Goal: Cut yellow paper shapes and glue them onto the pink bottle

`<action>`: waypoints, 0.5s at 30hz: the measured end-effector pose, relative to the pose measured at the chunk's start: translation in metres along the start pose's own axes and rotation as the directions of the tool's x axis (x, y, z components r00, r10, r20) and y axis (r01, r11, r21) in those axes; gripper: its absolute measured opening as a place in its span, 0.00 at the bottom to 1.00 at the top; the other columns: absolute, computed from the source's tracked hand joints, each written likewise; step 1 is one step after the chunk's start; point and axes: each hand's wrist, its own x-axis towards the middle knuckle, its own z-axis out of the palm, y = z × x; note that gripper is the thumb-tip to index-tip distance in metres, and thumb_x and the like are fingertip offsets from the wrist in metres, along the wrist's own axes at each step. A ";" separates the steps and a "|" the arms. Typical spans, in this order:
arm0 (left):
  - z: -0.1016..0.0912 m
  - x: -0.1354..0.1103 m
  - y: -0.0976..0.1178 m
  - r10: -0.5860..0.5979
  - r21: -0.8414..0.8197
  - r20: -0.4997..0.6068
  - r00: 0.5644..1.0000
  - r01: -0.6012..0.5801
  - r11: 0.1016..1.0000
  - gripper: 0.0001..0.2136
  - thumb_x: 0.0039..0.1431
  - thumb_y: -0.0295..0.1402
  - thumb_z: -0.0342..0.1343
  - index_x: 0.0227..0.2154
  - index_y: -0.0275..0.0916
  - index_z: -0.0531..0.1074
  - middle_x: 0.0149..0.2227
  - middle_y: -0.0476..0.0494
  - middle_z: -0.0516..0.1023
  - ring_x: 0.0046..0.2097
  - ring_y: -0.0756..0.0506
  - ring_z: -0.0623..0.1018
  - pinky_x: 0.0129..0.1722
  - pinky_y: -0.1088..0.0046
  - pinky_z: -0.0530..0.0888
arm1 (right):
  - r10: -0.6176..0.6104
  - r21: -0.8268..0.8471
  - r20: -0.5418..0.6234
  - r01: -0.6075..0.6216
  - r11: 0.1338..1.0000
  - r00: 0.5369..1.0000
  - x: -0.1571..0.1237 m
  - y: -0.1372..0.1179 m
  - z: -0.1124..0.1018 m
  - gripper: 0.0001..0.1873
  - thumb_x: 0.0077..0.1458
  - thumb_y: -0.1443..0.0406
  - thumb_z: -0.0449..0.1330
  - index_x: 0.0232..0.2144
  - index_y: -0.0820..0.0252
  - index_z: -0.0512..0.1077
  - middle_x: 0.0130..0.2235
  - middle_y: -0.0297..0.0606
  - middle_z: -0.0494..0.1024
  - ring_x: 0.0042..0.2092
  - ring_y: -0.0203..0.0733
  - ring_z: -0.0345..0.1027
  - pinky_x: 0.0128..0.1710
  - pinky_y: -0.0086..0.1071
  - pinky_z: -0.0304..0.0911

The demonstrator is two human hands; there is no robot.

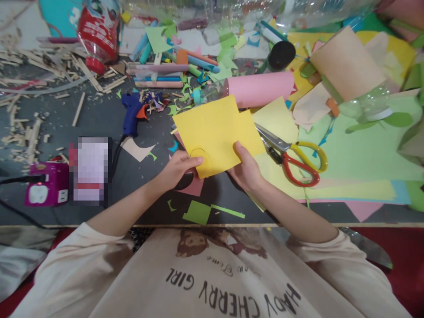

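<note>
I see both hands on one piece of work: the left hand (pixel 179 168) pinches the near-left corner of the yellow paper (pixel 217 132), thumb on top, and the right hand (pixel 247 170) grips its near edge, thumb pressed on the face and the other fingers mostly hidden underneath. The paper sits tilted between them, above the bench (pixel 102 119); whether it is one sheet or two overlapped, I can't make out. A thin curved line (pixel 198 149) is marked just beyond the left thumb, so I judge the step to be positioning and checking that marked corner. The scissors (pixel 285 149) lie just right of the right hand, blade tips hidden by the paper. If cutting follows, I'd want the left thumb clear of the line, a steady hold, and the right hand freed for the handles.
</note>
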 end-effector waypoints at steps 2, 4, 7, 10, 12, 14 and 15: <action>-0.001 0.000 -0.002 0.020 -0.019 -0.021 1.000 -0.020 1.000 0.15 0.46 0.43 0.68 0.17 0.37 0.75 0.19 0.46 0.78 0.21 0.50 0.76 0.21 0.78 0.73 | -0.141 -0.119 -0.067 0.132 0.984 0.988 -0.001 -0.002 0.000 0.34 0.54 0.43 0.54 0.58 0.51 0.63 0.60 0.45 0.71 0.61 0.52 0.66 0.55 0.48 0.68; -0.004 0.000 -0.005 0.051 -0.026 -0.053 0.997 -0.052 0.998 0.15 0.48 0.44 0.67 0.18 0.37 0.76 0.20 0.46 0.78 0.23 0.50 0.78 0.23 0.78 0.74 | -0.379 -0.364 -0.144 0.307 0.879 0.914 -0.004 -0.003 -0.002 0.36 0.58 0.43 0.49 0.64 0.48 0.53 0.65 0.45 0.62 0.66 0.52 0.58 0.59 0.51 0.64; -0.005 -0.001 -0.008 0.095 0.023 -0.082 0.992 -0.093 0.995 0.17 0.54 0.46 0.63 0.20 0.36 0.77 0.21 0.44 0.79 0.24 0.48 0.79 0.26 0.75 0.76 | -0.701 -0.735 -0.062 0.443 0.514 0.710 -0.011 -0.002 -0.010 0.40 0.59 0.44 0.49 0.68 0.47 0.42 0.70 0.45 0.50 0.72 0.55 0.43 0.67 0.55 0.49; -0.002 -0.002 -0.005 0.108 0.118 -0.117 0.987 -0.094 0.988 0.21 0.55 0.49 0.61 0.19 0.35 0.76 0.19 0.43 0.78 0.23 0.48 0.77 0.27 0.73 0.76 | -0.680 -0.826 0.222 0.506 0.250 0.699 -0.017 0.003 -0.013 0.34 0.60 0.47 0.51 0.65 0.44 0.50 0.68 0.44 0.57 0.73 0.57 0.39 0.70 0.58 0.34; 0.003 -0.003 -0.002 0.114 0.193 -0.148 0.982 -0.085 0.978 0.21 0.52 0.50 0.62 0.17 0.36 0.75 0.18 0.45 0.77 0.22 0.50 0.75 0.25 0.75 0.74 | -0.550 -0.822 0.352 0.532 0.205 0.757 -0.018 0.007 -0.010 0.29 0.62 0.47 0.48 0.63 0.44 0.57 0.66 0.41 0.63 0.72 0.56 0.41 0.70 0.59 0.29; 0.008 -0.003 0.001 0.110 0.268 -0.168 0.980 -0.061 0.961 0.23 0.50 0.52 0.62 0.16 0.36 0.72 0.17 0.47 0.75 0.21 0.51 0.73 0.23 0.77 0.70 | -0.464 -0.819 0.398 0.534 0.208 0.791 -0.016 0.011 -0.006 0.31 0.63 0.47 0.47 0.64 0.48 0.57 0.67 0.43 0.63 0.72 0.55 0.42 0.70 0.59 0.27; 0.010 -0.003 0.002 0.100 0.296 -0.177 0.979 -0.044 0.954 0.24 0.49 0.54 0.61 0.14 0.37 0.71 0.16 0.48 0.74 0.21 0.51 0.71 0.23 0.77 0.69 | -0.444 -0.820 0.407 0.533 0.208 0.799 -0.015 0.012 -0.004 0.32 0.63 0.47 0.47 0.66 0.50 0.55 0.68 0.44 0.62 0.72 0.55 0.42 0.70 0.58 0.27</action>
